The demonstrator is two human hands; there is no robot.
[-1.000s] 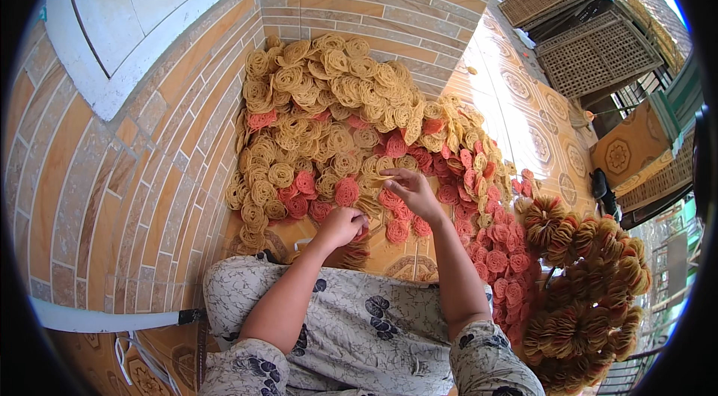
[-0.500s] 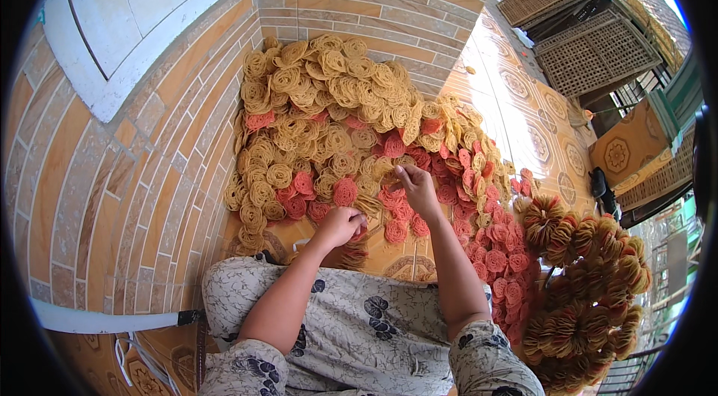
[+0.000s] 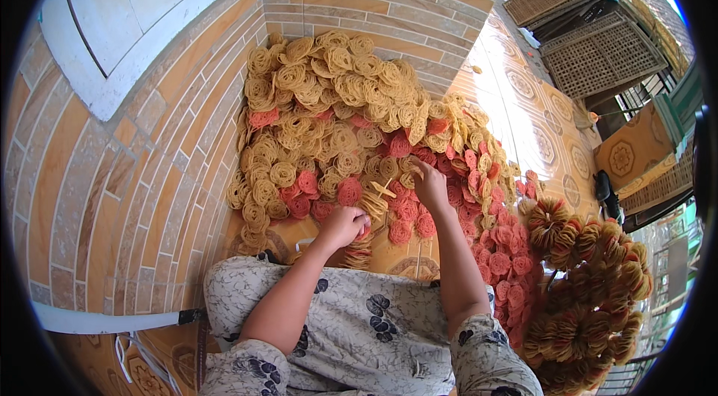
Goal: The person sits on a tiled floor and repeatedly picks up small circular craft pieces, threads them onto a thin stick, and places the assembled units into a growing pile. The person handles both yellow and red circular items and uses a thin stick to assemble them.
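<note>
Right hand (image 3: 431,186) has shifted rightward and slightly forward over the last 1.0 s, widening its gap from the left hand (image 3: 342,228), which has barely moved. Now in plain view between the 2 hands: thin round yellow discs of lacy strands (image 3: 379,189), tilted and nearly edge-on, just beyond the left fingers.

Left hand: fingers curled inward, holding a curved stack of round yellow and coral lacy discs (image 3: 357,255); the stack shows both beyond and below the hand, its middle hidden by the fingers.

Right hand: fingertips drawn narrow, at a loose round yellow lacy disc (image 3: 408,166); cannot tell whether it is pinched.

Ahead of both hands: broad heap of loose yellow and coral discs (image 3: 299,142) against a tan and grey brick-patterned wall (image 3: 359,3). To the right of the right hand, nearer the body: thick coiled bundles of yellow-brown and red discs (image 3: 576,321). Below both hands: white lap garment with dark flower print (image 3: 359,329)
</note>
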